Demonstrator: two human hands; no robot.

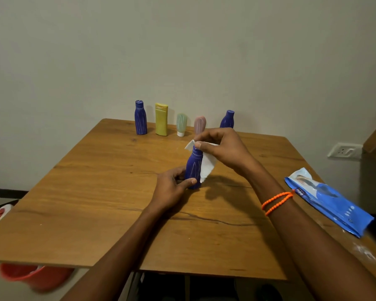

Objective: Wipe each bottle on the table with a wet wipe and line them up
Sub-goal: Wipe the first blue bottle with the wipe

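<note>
While gripped, ribbed blue bottle [193,168], crumpled white wipe [206,168]

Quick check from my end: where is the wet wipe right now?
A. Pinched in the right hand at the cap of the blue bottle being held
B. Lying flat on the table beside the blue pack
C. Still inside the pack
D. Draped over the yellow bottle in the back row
A. The right hand pinches the white wet wipe against the top of the blue bottle, while the left hand grips that bottle's base on the table.
</note>
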